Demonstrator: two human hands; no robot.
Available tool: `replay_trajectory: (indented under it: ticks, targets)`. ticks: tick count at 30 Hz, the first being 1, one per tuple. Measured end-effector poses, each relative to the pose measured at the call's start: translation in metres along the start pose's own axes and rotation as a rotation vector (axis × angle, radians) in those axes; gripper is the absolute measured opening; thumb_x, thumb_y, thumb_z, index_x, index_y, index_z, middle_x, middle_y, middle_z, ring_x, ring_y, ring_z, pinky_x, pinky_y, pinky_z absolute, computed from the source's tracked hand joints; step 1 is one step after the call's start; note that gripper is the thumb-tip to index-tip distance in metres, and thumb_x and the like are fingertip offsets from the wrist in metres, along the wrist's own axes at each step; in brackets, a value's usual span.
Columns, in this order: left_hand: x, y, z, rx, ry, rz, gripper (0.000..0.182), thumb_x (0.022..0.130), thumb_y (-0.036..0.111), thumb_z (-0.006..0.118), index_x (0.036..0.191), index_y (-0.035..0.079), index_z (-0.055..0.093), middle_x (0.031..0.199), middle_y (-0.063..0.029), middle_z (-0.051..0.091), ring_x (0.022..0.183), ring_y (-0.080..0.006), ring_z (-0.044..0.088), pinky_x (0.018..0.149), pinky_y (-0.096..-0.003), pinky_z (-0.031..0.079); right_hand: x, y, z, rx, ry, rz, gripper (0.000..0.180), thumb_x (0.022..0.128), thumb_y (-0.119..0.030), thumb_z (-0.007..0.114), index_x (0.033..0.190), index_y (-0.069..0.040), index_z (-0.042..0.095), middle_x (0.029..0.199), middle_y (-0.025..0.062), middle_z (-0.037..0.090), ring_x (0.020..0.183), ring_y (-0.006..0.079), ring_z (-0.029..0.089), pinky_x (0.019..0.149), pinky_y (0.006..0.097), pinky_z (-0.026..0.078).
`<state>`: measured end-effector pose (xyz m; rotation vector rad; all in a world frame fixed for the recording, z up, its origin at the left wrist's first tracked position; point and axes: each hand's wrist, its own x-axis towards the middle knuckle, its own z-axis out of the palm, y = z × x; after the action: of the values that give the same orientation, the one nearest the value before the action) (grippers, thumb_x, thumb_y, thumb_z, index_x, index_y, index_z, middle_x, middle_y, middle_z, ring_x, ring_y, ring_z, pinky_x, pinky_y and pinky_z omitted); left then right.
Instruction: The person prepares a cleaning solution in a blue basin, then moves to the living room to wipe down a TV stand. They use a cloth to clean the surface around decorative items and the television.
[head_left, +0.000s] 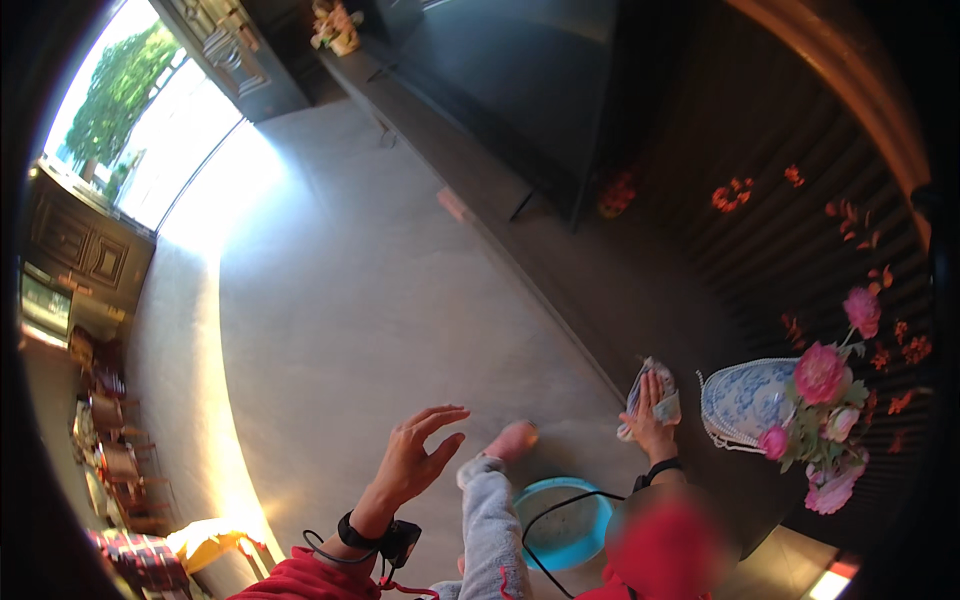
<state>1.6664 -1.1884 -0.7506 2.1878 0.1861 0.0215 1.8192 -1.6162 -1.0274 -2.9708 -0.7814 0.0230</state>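
My right hand (649, 420) lies flat on a crumpled patterned cloth (664, 386) on the dark cabinet top, near its front edge. Just right of it stands a blue-and-white vase (746, 401) with pink flowers (820, 373) and a string of white beads. My left hand (420, 454) is raised over the floor, fingers apart, with nothing in it. Both wrists wear black bands with cables. Between my arms, below the cabinet edge, a turquoise plastic basin (568, 555) stands on the floor, partly hidden by a cable.
My leg in light grey trousers (491, 517) stands beside the basin. The long cabinet (525, 255) runs to the upper left, bearing a dark screen (517, 82) and a small flower pot (343, 39). An open doorway lies at upper left, wooden chairs (124, 465) at the left edge.
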Motion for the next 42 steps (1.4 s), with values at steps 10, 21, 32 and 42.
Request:
replay_trajectory:
  ticks: [10,21,32,42]
  targets:
    - [0.163,0.037,0.023,-0.028,-0.157,0.186,0.033,0.091,0.009,0.073,0.124,0.006,0.071,0.127,-0.0162,0.070,0.116,-0.0361,0.068,0.098,-0.0415,0.054,0.001,-0.001,-0.018,0.111,-0.124,0.043,0.102,0.092,-0.041,0.073,0.162,0.003,0.015,0.170,0.0213,0.017,0.157,0.0386,0.017,0.129,0.0485,0.016]
    - [0.235,0.045,0.109,-0.064,-0.434,0.265,0.034,0.091,0.009,0.070,0.125,0.005,0.069,0.127,-0.0157,0.070,0.115,-0.0352,0.067,0.098,-0.0403,0.054,0.078,-0.040,-0.012,0.330,0.147,0.148,0.087,0.092,-0.027,0.071,0.160,0.003,0.026,0.166,0.0194,0.030,0.154,0.0370,0.028,0.126,0.0482,0.022]
    - [0.312,-0.005,0.183,-0.059,-0.479,0.473,0.036,0.086,0.002,0.071,0.121,0.001,0.069,0.120,-0.0178,0.071,0.110,-0.0381,0.067,0.097,-0.0421,0.053,0.256,-0.043,0.027,0.202,0.263,0.303,0.076,0.098,-0.039,0.063,0.157,-0.001,0.037,0.165,0.0142,0.034,0.154,0.0317,0.029,0.126,0.0464,0.020]
    - [0.342,-0.033,0.209,0.097,-0.512,0.477,0.032,0.086,0.006,0.075,0.118,0.004,0.071,0.123,-0.0167,0.070,0.113,-0.0372,0.067,0.098,-0.0439,0.053,0.175,0.108,0.028,-0.237,0.865,0.959,0.062,0.104,-0.040,0.052,0.151,-0.002,0.043,0.160,0.0240,0.038,0.148,0.0471,0.034,0.121,0.0587,0.025]
